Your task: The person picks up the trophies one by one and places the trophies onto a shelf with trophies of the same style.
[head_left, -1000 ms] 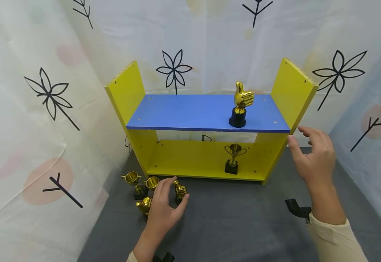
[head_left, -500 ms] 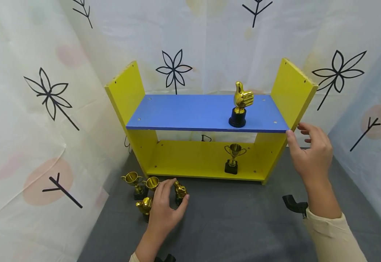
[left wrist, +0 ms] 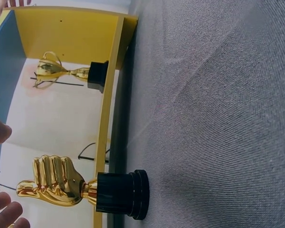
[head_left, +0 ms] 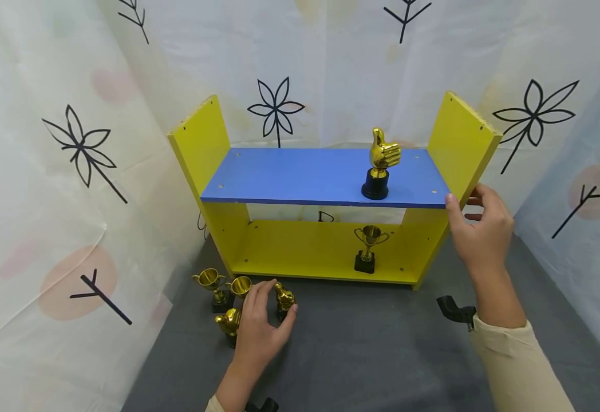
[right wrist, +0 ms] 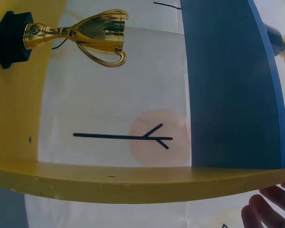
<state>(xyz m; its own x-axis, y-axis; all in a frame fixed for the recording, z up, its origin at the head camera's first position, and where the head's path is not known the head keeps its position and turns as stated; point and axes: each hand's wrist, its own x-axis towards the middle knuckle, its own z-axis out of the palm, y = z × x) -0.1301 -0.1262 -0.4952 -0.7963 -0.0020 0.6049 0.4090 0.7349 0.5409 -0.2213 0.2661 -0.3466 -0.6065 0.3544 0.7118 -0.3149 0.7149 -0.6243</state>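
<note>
patterned white backdrop (head_left: 351, 68) | grey surface (head_left: 372, 343) | left hand (head_left: 259, 329) loosely spread near thumb trophy (head_left: 284, 298) | right hand (head_left: 485, 237) grips yellow side panel (head_left: 460, 140)

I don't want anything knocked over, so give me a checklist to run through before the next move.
1. Left grip closed on the thumbs-up trophy before it: not ok, fingers spread.
2. That trophy upright on the grey cloth: ok.
3. Left grip clear of the second thumbs-up trophy beside it: cannot tell, partly hidden.
4. Right grip firm on the yellow side panel: cannot tell, though at its edge.
5. Gold cup upright on the lower shelf: ok.
</note>
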